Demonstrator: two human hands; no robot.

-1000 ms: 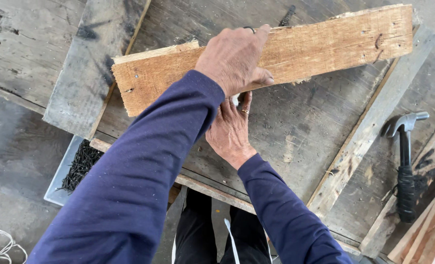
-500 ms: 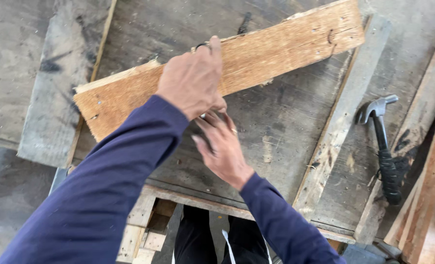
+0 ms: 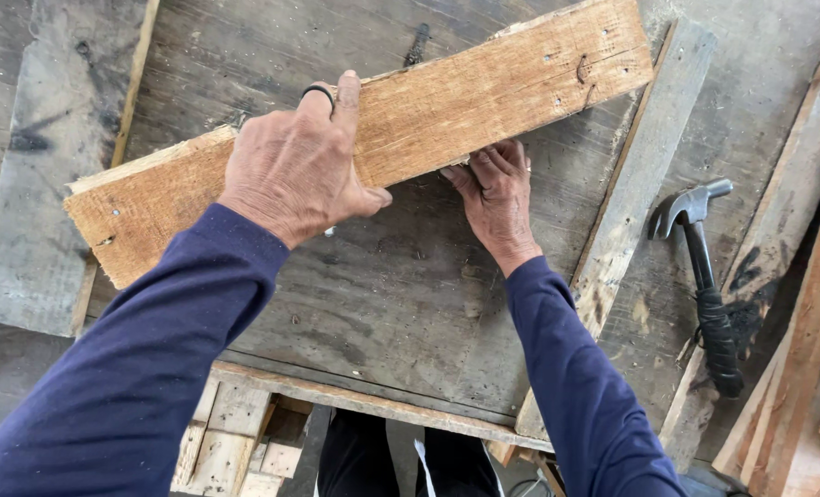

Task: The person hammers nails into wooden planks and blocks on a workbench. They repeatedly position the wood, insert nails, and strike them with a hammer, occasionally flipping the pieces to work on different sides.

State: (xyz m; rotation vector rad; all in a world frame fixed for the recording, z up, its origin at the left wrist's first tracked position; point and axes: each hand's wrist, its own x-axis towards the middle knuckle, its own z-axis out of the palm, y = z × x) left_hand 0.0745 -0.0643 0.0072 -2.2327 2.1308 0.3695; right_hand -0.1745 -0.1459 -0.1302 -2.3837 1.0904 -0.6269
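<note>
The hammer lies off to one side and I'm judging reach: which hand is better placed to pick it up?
Probably the right hand. It is at the plank's lower edge, on the same side as the hammer. The left hand presses on the plank, farther away.
</note>
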